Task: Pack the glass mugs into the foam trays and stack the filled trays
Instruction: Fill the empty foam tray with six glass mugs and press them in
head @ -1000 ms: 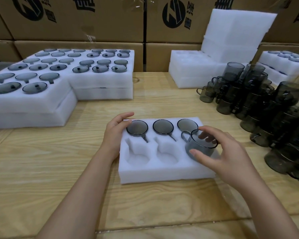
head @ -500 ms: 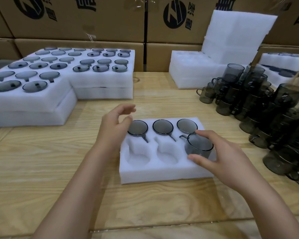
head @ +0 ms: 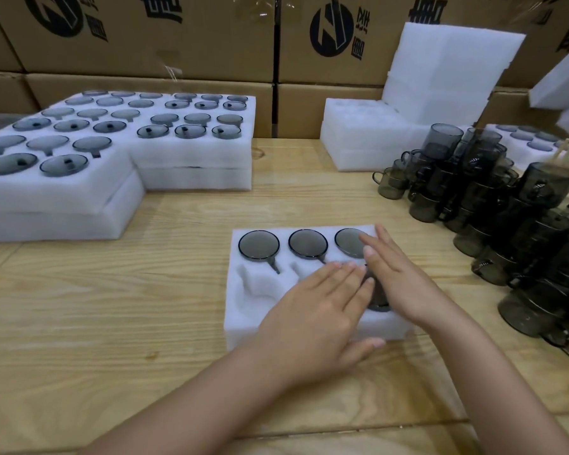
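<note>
While our left hand (head: 316,310) and right hand (head: 398,284) lie flat with fingers straight, gripping nothing, they press down together on the smoky glass mug (head: 379,298) showing between them, in the pocket of the foam tray (head: 243,326) directly beneath our hands. Its handle is hidden under our palms, so we judge that uneven pressure could wedge it tilted, handle off its slot, tearing foam or cracking glass.

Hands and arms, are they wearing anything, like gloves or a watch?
No, nothing. The left hand and the right hand are bare, with no gloves and no rings to be seen. The left forearm and the right forearm are bare too: no sleeves, watch or bracelet show in this view.
</note>
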The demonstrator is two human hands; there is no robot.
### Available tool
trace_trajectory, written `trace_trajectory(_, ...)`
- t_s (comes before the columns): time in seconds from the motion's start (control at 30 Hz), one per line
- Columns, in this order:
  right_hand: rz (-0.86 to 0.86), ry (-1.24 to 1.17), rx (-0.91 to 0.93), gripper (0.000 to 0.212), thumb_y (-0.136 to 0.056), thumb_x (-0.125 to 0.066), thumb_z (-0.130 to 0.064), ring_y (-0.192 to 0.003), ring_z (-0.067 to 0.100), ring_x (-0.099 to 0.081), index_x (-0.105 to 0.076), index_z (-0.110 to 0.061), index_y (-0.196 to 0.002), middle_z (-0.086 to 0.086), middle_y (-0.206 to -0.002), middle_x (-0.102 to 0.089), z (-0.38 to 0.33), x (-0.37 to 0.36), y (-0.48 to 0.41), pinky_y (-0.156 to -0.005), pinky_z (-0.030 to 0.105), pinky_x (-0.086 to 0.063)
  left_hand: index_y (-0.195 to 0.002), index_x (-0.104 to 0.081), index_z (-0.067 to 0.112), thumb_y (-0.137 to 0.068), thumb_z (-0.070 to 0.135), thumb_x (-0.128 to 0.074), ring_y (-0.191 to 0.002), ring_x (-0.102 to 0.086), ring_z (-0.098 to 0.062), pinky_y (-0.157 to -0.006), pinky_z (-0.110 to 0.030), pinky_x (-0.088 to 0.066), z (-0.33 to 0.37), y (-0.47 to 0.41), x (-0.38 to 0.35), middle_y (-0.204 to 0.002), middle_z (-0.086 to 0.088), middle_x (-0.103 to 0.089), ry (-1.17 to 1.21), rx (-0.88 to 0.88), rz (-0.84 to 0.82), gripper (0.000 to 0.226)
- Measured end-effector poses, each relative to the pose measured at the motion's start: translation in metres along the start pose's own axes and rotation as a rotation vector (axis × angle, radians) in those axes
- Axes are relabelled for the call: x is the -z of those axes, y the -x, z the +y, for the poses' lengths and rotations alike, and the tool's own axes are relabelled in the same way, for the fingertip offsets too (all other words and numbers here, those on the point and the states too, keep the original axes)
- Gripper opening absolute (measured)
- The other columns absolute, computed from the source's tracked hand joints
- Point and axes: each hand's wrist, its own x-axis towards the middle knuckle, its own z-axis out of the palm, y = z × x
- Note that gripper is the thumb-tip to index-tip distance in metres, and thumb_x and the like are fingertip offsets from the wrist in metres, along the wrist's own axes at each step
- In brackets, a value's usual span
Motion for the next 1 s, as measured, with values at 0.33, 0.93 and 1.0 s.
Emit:
trace_trajectory(0.33,-0.028,0.079,-0.023,0.055,-0.101,-0.032,-0.035,-0.143,0.002,-0.001,-0.009,-0.029,-0.151,-0.009,-0.158,-0.002,0.007,0.000,-0.004,-0.113,0.021,-0.005,-0.126,-0.063,0.011,-0.077,0.070,-0.051,-0.119,-0.059,-0.029,-0.108,-0.039,-0.040,0.038,-0.009,-0.006,-0.123,-0.018,-0.063,-0.232,0.175,-0.184,0.078)
trace_trajectory(0.93,0.929,0.474,-0.335,0.047,-0.091,-0.048,-0.029,-0.126,0.042,-0.030,-0.046,-0.004,-0.130,0.017,-0.139,-0.040,0.050,0.037,0.065,-0.100,0.058,-0.029,-0.129,-0.059,0.032,-0.081,0.033,-0.058,-0.114,-0.062,-0.034,-0.086,-0.042,-0.054,0.031,-0.002,-0.028,-0.121,-0.024,-0.063,-0.092,0.154,0.154,0.048)
trace_trajectory(1.0,0.815,0.477,-0.466,0.054,-0.089,-0.053,-0.027,-0.131,0.042,-0.022,-0.040,-0.001,-0.135,0.020,-0.143,-0.034,0.057,0.041,0.070,-0.104,0.059,-0.024,-0.129,-0.060,0.032,-0.075,0.028,-0.066,-0.114,-0.061,-0.035,-0.084,-0.042,-0.054,0.025,-0.002,-0.030,-0.122,-0.024,-0.062,-0.070,0.168,0.186,0.054)
